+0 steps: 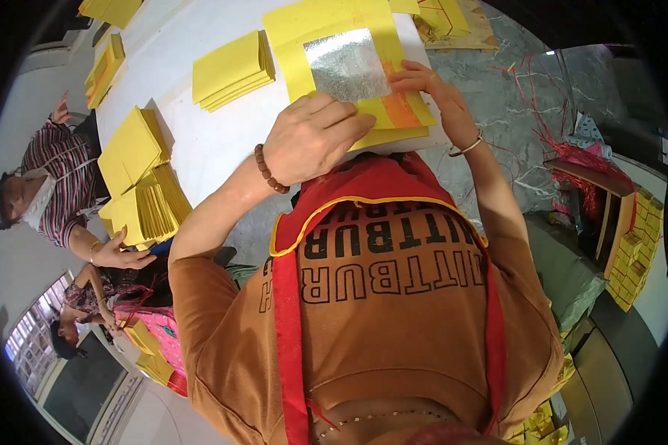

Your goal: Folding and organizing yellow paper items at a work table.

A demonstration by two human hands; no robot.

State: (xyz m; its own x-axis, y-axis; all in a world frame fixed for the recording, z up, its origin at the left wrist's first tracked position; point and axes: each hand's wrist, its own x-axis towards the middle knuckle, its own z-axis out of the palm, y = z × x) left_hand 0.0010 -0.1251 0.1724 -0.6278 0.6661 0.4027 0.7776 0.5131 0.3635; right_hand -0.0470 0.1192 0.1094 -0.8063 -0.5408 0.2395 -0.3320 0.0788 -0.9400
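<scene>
A yellow paper sheet [289,63] with a silver foil square [341,63] and an orange band lies on the white table in front of me. My left hand [313,135] is closed at the sheet's near edge, its fingers curled over the paper just below the foil; the thumb is mostly hidden. My right hand [439,95] rests at the sheet's right side, fingers stretched out and touching the paper by the orange band. More yellow paper [393,137] shows beneath the near edge, close to my red apron [378,178].
A stack of folded yellow papers [230,70] sits left of the sheet on the white table [178,81]. Larger yellow bundles [148,208] lie at the left edge, where a co-worker's hand [119,252] touches them. Red strings [549,141] hang at the right, near a crate of yellow packets [634,252].
</scene>
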